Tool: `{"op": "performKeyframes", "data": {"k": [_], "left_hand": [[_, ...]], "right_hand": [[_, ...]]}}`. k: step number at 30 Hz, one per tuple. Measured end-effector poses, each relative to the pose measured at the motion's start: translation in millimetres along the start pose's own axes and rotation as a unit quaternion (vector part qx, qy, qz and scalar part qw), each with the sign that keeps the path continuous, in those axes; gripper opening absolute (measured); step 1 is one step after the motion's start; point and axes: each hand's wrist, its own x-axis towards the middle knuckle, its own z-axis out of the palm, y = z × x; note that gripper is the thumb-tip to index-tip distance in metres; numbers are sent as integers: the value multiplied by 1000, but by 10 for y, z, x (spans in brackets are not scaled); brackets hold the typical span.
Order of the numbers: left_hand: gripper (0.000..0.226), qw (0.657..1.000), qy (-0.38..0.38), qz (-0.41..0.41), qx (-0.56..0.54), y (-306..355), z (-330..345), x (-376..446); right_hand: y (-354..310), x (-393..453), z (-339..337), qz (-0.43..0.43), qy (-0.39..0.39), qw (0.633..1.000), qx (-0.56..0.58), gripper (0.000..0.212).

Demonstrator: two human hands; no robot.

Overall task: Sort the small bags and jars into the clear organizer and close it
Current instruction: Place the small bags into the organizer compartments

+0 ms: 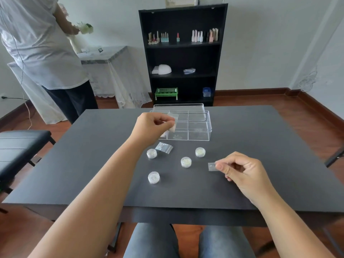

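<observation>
pinching a small clear plastic bag (172, 121) over the clear acrylic compartmented organizer (197, 127), left hand (152, 127); right hand (242, 170) pinches a second small clear bag (211, 166).

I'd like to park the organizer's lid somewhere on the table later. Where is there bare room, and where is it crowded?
Bare: the table's left stretch beside the left hand, the right stretch past the organizer, and the near strip behind the right hand. Crowded: the middle, where four jars and a loose bag lie before the organizer.
</observation>
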Motion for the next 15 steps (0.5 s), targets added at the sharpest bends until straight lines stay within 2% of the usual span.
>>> {"op": "performKeyframes", "data": {"k": [3, 6, 10, 15], "left_hand": [[13, 994, -12, 52, 91, 79, 114, 253], [19, 986, -35, 54, 157, 98, 190, 441], [37, 961, -125, 43, 241, 131, 231, 581], [27, 917, -191, 65, 344, 265, 259, 685]], "right_hand": [[9, -18, -7, -12, -7, 1000, -25, 5], [28, -14, -4, -14, -8, 999, -32, 6], [53, -6, 5, -18, -5, 999, -38, 10], [66, -9, -1, -24, -9, 999, -35, 9]]}}
